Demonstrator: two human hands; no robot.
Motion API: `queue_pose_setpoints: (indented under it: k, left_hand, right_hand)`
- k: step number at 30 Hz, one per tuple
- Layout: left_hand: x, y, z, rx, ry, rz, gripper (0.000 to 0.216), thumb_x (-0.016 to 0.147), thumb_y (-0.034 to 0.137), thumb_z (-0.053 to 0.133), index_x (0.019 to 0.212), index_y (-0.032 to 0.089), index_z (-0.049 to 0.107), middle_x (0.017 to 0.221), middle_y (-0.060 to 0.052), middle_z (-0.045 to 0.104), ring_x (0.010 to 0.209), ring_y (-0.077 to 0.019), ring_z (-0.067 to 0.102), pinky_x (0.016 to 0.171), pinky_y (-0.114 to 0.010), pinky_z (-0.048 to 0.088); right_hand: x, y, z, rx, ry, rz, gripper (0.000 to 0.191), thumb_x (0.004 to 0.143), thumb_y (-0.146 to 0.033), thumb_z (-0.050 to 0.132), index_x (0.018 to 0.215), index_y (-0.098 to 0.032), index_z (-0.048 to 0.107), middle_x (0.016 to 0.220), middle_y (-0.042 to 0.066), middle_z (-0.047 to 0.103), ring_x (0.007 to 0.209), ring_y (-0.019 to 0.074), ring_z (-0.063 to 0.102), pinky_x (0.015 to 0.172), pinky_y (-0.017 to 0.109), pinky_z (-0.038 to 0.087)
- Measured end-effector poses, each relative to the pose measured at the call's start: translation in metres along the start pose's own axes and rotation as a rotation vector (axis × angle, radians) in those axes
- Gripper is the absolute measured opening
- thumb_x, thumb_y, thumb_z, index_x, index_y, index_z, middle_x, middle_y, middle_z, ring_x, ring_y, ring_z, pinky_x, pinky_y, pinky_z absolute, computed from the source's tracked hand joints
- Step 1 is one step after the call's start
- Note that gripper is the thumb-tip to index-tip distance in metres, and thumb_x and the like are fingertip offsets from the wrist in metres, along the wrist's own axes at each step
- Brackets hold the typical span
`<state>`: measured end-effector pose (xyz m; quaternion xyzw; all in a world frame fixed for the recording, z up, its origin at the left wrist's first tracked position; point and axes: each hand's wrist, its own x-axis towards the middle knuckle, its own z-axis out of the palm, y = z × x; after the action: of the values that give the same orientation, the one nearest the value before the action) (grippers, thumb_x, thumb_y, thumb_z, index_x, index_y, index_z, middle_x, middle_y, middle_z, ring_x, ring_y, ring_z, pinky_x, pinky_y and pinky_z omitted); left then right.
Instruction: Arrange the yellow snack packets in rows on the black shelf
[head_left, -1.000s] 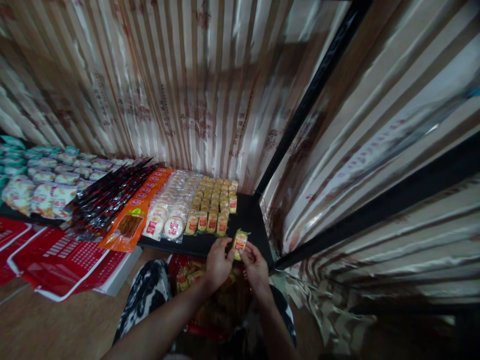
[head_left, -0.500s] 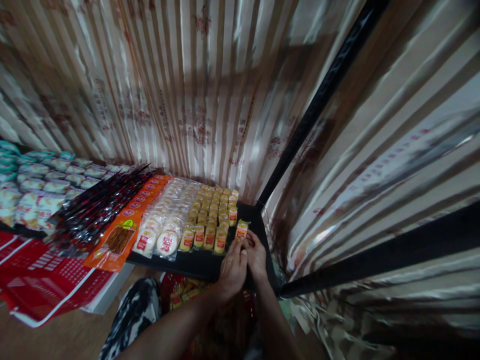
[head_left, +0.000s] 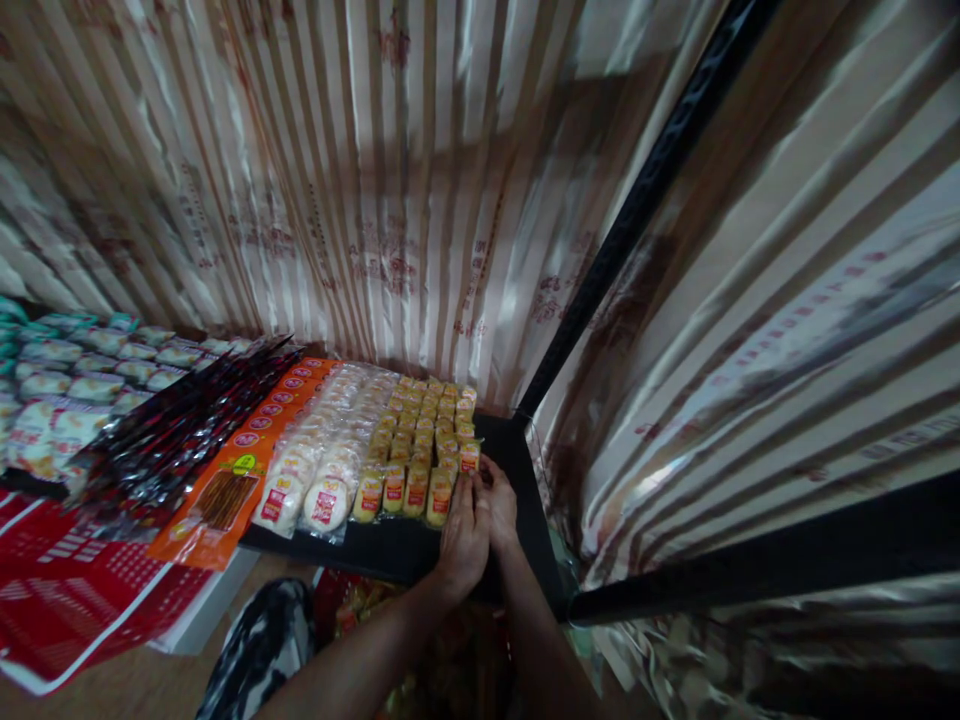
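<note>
Yellow snack pack at the ends of both hands' fingers, centre of the frame

Red basket (head_left: 326,600) at lower centre of the frame, partly hidden by the forearms, contains a loose heap of yellow packs (head_left: 367,598). At lower left lies a red container (head_left: 97,590) with white edging, its contents out of sight under the shelf goods.

The yellow snack pack (head_left: 469,456) stands upright on the black shelf (head_left: 517,455), at the right-hand front of the rows of yellow packs (head_left: 405,440). It sits just beyond the fingertips: the left hand (head_left: 465,540) meets its lower edge, and the right hand (head_left: 501,508) curls beside its lower right side, touching the left. Whether either hand pinches it or merely steadies it, I cannot tell. Toward the left of the frame come white round snacks (head_left: 324,505) in clear wrap, then an orange packet (head_left: 232,490)
</note>
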<state>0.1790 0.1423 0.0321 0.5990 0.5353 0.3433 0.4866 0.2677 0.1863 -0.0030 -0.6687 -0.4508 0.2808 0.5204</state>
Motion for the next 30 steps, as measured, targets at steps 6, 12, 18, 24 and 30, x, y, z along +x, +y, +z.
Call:
queue_pose_setpoints:
  k: [6, 12, 18, 24, 30]
  left_hand:
    - [0.005, -0.004, -0.001, -0.018, 0.011, -0.033, 0.052, 0.086, 0.027, 0.033, 0.134, 0.006, 0.036, 0.146, -0.014, 0.026, 0.136, -0.0193, 0.019, 0.114, -0.035, 0.011]
    - [0.005, -0.005, -0.004, -0.081, 0.022, -0.038, 0.047, 0.086, 0.027, 0.034, 0.13, 0.014, 0.043, 0.142, -0.009, 0.037, 0.137, -0.0181, 0.017, 0.114, -0.035, 0.01]
    - [0.007, -0.009, -0.004, -0.129, 0.015, 0.0, 0.046, 0.087, 0.027, 0.031, 0.13, 0.016, 0.044, 0.14, -0.007, 0.04, 0.137, -0.0164, 0.016, 0.115, -0.034, 0.008]
    - [0.014, -0.02, 0.004, -0.176, 0.011, 0.033, 0.05, 0.087, 0.026, 0.032, 0.134, 0.012, 0.039, 0.146, -0.008, 0.029, 0.136, -0.0163, 0.021, 0.114, -0.031, 0.011]
    - [0.023, -0.027, 0.012, -0.208, 0.022, 0.017, 0.045, 0.086, 0.025, 0.036, 0.129, 0.014, 0.046, 0.139, -0.008, 0.042, 0.135, -0.0175, 0.025, 0.114, -0.032, 0.014]
  right_hand:
    - [0.0, -0.003, 0.002, -0.042, 0.045, -0.018, 0.046, 0.07, -0.043, 0.051, 0.107, -0.017, 0.061, 0.096, 0.008, 0.066, 0.084, 0.0201, 0.062, 0.081, 0.035, 0.047]
    - [0.004, -0.002, 0.008, -0.129, 0.058, -0.016, 0.044, 0.071, -0.042, 0.051, 0.107, -0.019, 0.062, 0.097, 0.008, 0.064, 0.086, 0.0214, 0.06, 0.081, 0.035, 0.047]
    - [0.002, 0.003, 0.014, -0.221, 0.068, -0.101, 0.047, 0.074, -0.042, 0.046, 0.11, -0.018, 0.062, 0.102, 0.01, 0.064, 0.094, 0.0249, 0.057, 0.089, 0.04, 0.043]
    - [-0.001, 0.013, 0.016, -0.216, 0.087, -0.175, 0.051, 0.074, -0.039, 0.043, 0.119, -0.019, 0.056, 0.112, 0.007, 0.062, 0.103, 0.0228, 0.053, 0.094, 0.039, 0.039]
    - [0.0, 0.022, 0.018, -0.206, 0.033, -0.196, 0.048, 0.076, -0.036, 0.037, 0.116, -0.02, 0.058, 0.112, 0.008, 0.062, 0.112, 0.0216, 0.048, 0.098, 0.037, 0.036]
